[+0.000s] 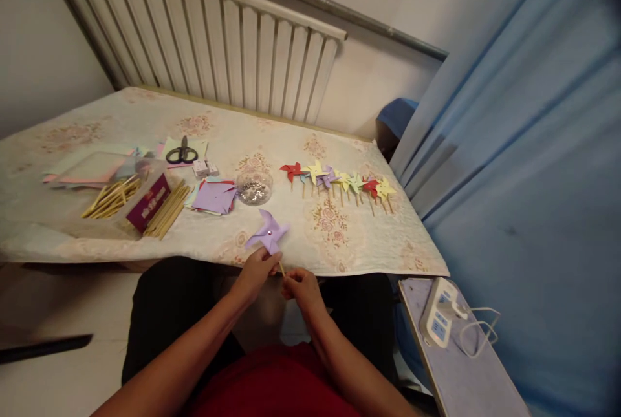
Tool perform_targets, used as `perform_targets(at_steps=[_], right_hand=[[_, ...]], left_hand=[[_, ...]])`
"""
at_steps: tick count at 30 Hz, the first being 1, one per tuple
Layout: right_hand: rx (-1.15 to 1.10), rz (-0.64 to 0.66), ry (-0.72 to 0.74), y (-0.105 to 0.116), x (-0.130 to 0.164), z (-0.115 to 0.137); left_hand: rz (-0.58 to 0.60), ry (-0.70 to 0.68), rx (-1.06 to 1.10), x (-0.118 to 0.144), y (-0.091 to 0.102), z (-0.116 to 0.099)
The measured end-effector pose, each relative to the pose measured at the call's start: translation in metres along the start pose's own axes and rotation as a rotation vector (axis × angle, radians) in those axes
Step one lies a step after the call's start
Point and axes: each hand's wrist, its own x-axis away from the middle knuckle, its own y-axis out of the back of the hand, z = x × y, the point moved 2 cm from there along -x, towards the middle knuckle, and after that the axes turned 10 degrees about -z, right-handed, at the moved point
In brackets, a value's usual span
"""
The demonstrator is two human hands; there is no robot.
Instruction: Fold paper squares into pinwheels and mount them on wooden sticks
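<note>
A light purple paper pinwheel (269, 232) with a small shiny pin at its centre is held near the front edge of the covered table. My left hand (259, 269) is closed around the top of its thin stick, just under the paper blades. Lower on the same stick (282, 268), my right hand (301, 286) pinches with its fingertips. Beyond the pinwheel sits a clear round dish (255, 189) of small metallic pieces. A stack of coloured paper squares (215, 197), purple on top, lies to the left of that dish.
Several finished pinwheels (339, 179) lie in a row at the back right. Left are a clear plastic box of sticks (114, 197), bundled sticks (169, 211), scissors (182, 152) and paper sheets (92, 168). A power strip (439, 313) rests on a side board by the blue curtain (495, 145).
</note>
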Motion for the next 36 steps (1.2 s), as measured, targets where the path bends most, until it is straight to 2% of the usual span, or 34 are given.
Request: perform_targets(at_steps=[3,6,9,11,14,18,22,30,36], right_hand=[[-0.027,-0.023,-0.007,0.006,-0.01,0.005],[-0.056,-0.065,0.033,0.01,-0.024,0.009],[-0.042,-0.121,0.104,0.009,-0.042,0.014],[-0.002,-0.156,0.146,0.006,-0.055,0.018],[0.057,-0.21,0.184,0.001,-0.074,0.028],[0.117,-0.297,0.26,-0.005,-0.102,0.043],[0.217,-0.401,0.303,-0.015,-0.138,0.057],[0.367,-0.511,0.289,-0.046,-0.208,0.088],[0.49,-0.534,0.26,-0.058,-0.245,0.114]], left_hand=[[0.033,-0.157,-0.222,-0.016,0.015,0.0],[-0.092,-0.368,-0.552,-0.045,0.046,-0.001],[-0.146,-0.573,-0.878,-0.076,0.075,-0.001],[-0.142,-0.656,-1.067,-0.093,0.088,0.0],[-0.155,-0.727,-1.25,-0.105,0.096,0.002],[-0.183,-0.728,-1.372,-0.106,0.095,0.005],[-0.178,-0.726,-1.374,-0.105,0.094,0.004],[-0.193,-0.76,-1.461,-0.105,0.095,0.005],[-0.194,-0.803,-1.479,-0.107,0.096,0.008]])
